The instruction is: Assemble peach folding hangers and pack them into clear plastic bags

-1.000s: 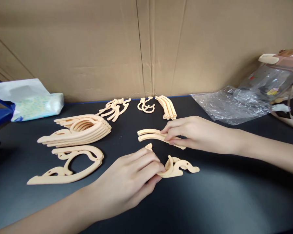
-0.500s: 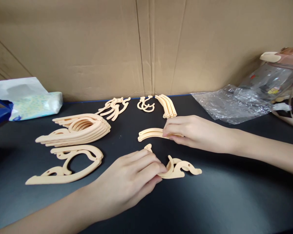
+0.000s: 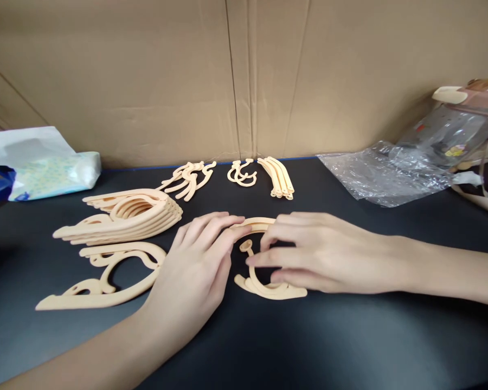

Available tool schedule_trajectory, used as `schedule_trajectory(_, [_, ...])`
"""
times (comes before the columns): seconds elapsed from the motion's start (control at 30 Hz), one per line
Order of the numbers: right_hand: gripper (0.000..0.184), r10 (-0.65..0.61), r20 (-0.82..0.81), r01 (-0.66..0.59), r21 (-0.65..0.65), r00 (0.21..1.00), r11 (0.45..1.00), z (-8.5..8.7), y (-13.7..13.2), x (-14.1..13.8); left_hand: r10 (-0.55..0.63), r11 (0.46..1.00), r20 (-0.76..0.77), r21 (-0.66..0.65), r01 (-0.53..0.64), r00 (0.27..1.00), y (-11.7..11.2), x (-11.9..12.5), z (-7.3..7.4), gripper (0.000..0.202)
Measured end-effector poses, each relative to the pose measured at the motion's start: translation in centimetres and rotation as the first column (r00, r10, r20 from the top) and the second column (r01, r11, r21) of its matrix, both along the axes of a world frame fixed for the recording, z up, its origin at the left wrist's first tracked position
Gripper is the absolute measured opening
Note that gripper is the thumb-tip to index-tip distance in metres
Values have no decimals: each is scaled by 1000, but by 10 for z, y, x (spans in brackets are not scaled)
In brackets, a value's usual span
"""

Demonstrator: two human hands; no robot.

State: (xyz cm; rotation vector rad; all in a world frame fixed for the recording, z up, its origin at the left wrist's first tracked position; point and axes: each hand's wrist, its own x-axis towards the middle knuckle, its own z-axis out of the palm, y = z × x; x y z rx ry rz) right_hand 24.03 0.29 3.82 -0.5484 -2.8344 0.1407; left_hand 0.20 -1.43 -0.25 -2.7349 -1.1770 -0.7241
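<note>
Arched pale strips (image 3: pixel 259 221), left hand (image 3: pixel 199 254) at one end, smooth hooked pieces (image 3: pixel 264 290)

My left grip (image 3: pixel 201 252) is partly covering the left ends of the slim, curved, cream bars (image 3: pixel 258 221); my right grip (image 3: pixel 317 254) is hiding their right ends and part of the curved, hook-shaped cream pieces (image 3: pixel 274 293). My left arm is overlapping the flat cream hanger's (image 3: pixel 120 298) rounded end. The right edge is cropping the clear, pink-lidded bottle (image 3: pixel 457 130).
</note>
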Motion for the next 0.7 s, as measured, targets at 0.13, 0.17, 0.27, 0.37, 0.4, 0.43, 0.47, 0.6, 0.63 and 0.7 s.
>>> schedule_trajectory(0.13, [28,52,16,-52,-26,999,998,-1,-5,-1,32,998,-108,50,-26,994,0,0,-3,39])
schedule_trajectory(0.17, [29,34,10,-34,-27,999,999,-1,-5,-1,41,998,-111,59,-34,993,-1,1,-3,38])
schedule_trajectory(0.27, [32,-70,-25,71,3,997,998,0,-1,0,77,995,-92,73,-71,993,-1,3,-2,28])
schedule_trajectory(0.37, [29,-164,-76,166,32,984,986,-4,-1,-2,84,994,-74,75,-78,994,-1,4,-1,18])
schedule_trajectory(0.4, [29,-183,-92,187,31,979,982,-7,-2,-3,84,994,-73,78,-79,994,0,4,0,16])
schedule_trajectory(0.43, [29,-198,-105,202,24,975,979,-9,-4,-4,86,993,-75,82,-80,993,0,5,0,16])
schedule_trajectory(0.47, [31,-213,-117,216,13,970,976,-12,-6,-5,88,993,-82,84,-81,993,-1,5,0,16])
schedule_trajectory(0.6, [26,-244,-124,245,-7,962,969,-20,-13,-8,84,994,-123,78,-75,989,-2,5,1,15])
schedule_trajectory(0.63, [24,-251,-117,252,-5,961,968,-20,-15,-8,82,994,-132,78,-72,988,-2,4,1,15])
schedule_trajectory(0.7, [23,-269,-98,268,-22,958,963,-18,-17,-8,83,994,-159,87,-70,984,-3,3,1,17])
